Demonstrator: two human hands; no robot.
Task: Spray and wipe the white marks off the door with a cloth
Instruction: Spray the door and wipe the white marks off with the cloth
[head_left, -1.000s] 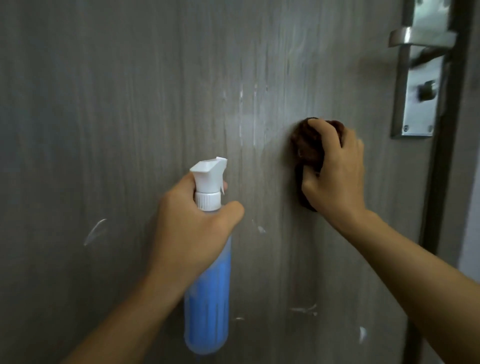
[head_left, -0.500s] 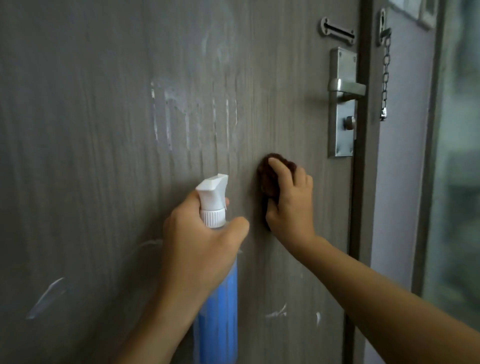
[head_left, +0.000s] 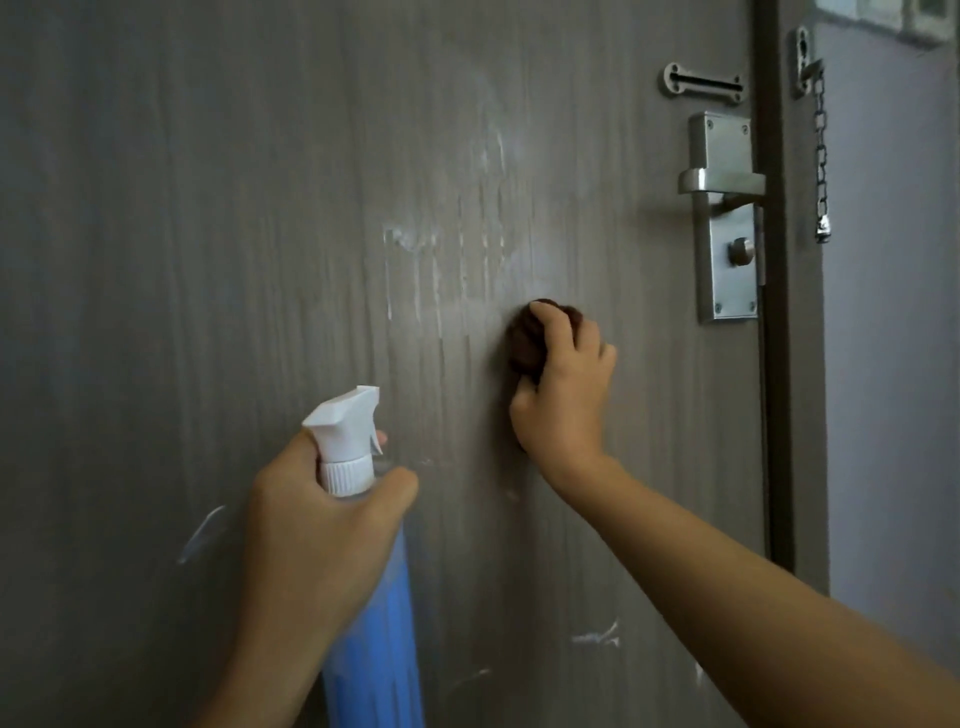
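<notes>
- Grey wood-grain door (head_left: 208, 260), seen close up, filling most of the view.
- Right hand (head_left: 563, 395), grip closed around a dark brown cloth (head_left: 524, 345), pressing it flat against the door left of and just below the lock plate.
- Cloth bunched into a wad, mostly hidden under the fingers (head_left: 550, 325); only its upper left part showing.
- Left hand (head_left: 317, 525), grip clenched around the neck of a spray bottle (head_left: 371, 613), held upright in front of the door, lower left of the cloth.
- White trigger head (head_left: 345, 423) on the bottle, nozzle aimed toward the door; blue liquid in the clear body.
- Pale vertical white marks (head_left: 441, 260) streaked on the door above and left of the cloth, smeared and hazy.
- More white marks lower down: a slanted one (head_left: 202, 532) at the left of the bottle hand, a small scribble (head_left: 597, 636) under the right forearm.
- Metal lever handle (head_left: 719, 182) on a tall lock plate (head_left: 724, 223) near the door's right edge.
- Chain-lock slot (head_left: 704, 84) above the plate; security chain (head_left: 821, 156) hanging on the frame beside it.
- Pale wall (head_left: 893, 312) at the far right.
</notes>
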